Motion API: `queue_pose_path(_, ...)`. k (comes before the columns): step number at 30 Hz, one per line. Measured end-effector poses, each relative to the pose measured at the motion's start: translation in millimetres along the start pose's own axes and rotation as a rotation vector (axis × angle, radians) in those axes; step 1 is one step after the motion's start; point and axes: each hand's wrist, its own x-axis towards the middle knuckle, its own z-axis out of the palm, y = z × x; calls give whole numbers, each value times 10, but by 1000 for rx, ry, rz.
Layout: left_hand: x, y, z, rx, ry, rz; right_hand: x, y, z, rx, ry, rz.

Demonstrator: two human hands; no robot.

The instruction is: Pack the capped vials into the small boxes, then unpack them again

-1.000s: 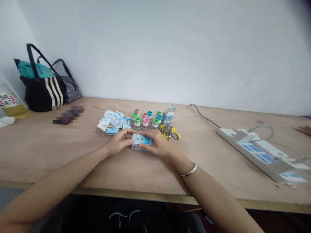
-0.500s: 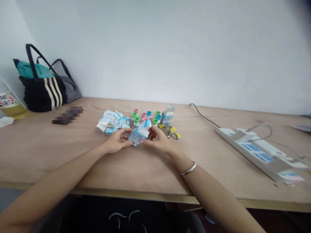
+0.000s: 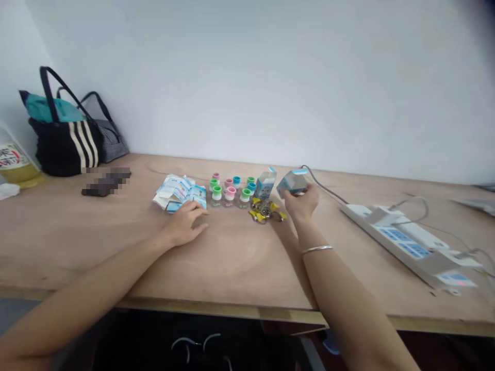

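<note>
My right hand (image 3: 303, 202) grips a small blue-and-white carton (image 3: 291, 181) whose top flap stands open, tilted above the table. Just left of it, a similar carton (image 3: 265, 184) stands upright with its top open. My left hand (image 3: 186, 222) rests by the flattened cartons (image 3: 178, 189), fingers apart and holding nothing. Between the hands are several small clear jars with pink, green and blue caps, among them a pink-capped jar (image 3: 230, 194). In front of the upright carton lies a pile of metal rings with yellow tabs (image 3: 266, 209).
A long white power strip (image 3: 398, 237) with plugs and cables lies on the right of the wooden table (image 3: 240, 268). At the left are a black striped bag (image 3: 65, 147), a grey striped bag (image 3: 112, 141), a bottle of yellow liquid (image 3: 17, 167) and a dark, blurred-out object (image 3: 106, 183).
My right hand has carried the carton away from my left hand, to the right beside the upright carton. My left hand has let go of it, leaving the front jars in view.
</note>
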Motion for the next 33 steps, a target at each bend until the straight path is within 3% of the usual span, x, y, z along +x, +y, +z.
queue_pose_path(4, 29, -49, -52, 406, 68, 10, -7, 105, 86, -146, -164, 177)
queue_pose_path(7, 30, -119, -54, 500, 106, -19, -21, 58, 75, -141, -238, 187)
queue_pose_path(9, 29, -168, -53, 528, 141, -37, -19, -9, 32, -145, -211, 184)
queue_pose_path(11, 32, -210, -60, 556, 173, -58, -44, -115, -20, -148, -113, 119)
queue_pose_path(13, 39, -244, -73, 583, 197, -90, -140, -266, -61, -119, -34, -32)
queue_pose_path(14, 41, -258, -80, 594, 203, -110, -224, -356, -74, -85, -71, -132)
queue_pose_path(15, 43, -270, -86, 603, 206, -130, -331, -451, -79, -35, -192, -233)
queue_pose_path(19, 36, -287, -106, 625, 185, -148, -841, -788, -53, 180, -944, -715)
queue_pose_path(21, 26, -269, -115, 633, 173, -120, -1019, -878, -31, 209, -1149, -854)
queue_pose_path(23, 19, -234, -119, 635, 165, -91, -1097, -907, -14, 202, -1205, -878)
queue_pose_path(33, 190, -160, 52, 640, 100, 72, -1040, -856, 2, 195, -1247, -846)
